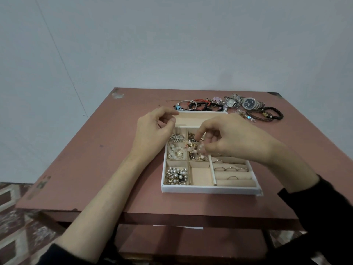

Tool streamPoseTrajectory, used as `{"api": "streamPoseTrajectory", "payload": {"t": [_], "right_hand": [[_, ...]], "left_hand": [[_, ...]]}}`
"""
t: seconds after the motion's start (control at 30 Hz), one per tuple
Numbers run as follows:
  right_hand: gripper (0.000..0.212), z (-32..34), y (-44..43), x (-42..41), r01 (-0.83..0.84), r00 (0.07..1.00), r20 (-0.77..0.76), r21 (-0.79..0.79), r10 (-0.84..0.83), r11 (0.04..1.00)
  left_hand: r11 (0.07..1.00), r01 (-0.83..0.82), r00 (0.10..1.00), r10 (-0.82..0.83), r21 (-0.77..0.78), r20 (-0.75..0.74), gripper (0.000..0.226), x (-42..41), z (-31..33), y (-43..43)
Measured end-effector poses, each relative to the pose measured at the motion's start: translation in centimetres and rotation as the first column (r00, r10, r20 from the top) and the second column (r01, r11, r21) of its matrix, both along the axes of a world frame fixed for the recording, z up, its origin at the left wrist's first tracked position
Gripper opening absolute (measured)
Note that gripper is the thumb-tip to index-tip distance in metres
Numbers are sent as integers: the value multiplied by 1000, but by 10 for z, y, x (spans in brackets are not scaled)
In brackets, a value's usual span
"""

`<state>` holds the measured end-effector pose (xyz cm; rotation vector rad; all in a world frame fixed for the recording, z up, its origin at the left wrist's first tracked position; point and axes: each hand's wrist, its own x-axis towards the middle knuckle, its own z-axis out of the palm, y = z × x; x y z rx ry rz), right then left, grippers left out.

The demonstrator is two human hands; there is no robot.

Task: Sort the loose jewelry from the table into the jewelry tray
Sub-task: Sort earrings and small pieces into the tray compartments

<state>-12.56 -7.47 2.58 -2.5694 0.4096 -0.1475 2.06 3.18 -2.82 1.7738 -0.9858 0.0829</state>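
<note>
- jewelry tray (210,189) mid-worktop (95,159): small compartments mostly filled, ring rolls partly, long far slot empty
- right hand (229,138) pinches small pink piece over middle compartment; left hand (152,131) loosely curled, empty
- bracelets (198,105) and watches (246,102) left on worktop behind tray

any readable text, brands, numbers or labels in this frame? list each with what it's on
None legible.
Dark-dial watch: any dial markings too small and blurred to read.
Small square-face watch: face too small to read.
Jewelry tray: no label visible.
Table: only scuffs, no text.
</note>
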Motion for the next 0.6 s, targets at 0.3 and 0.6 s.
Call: {"api": "streamPoseTrajectory", "payload": {"t": [0.3, 0.6], "right_hand": [[15, -8, 1, 7, -43, 999, -8, -28, 43, 999], [21, -11, -1, 3, -219, 968, 76, -215, 240, 952]], "left_hand": [[1000, -1, 1000, 1, -2, -1, 16, 1, 0, 0], [1000, 1, 1000, -1, -2, -8, 17, 0, -1, 0]]}}
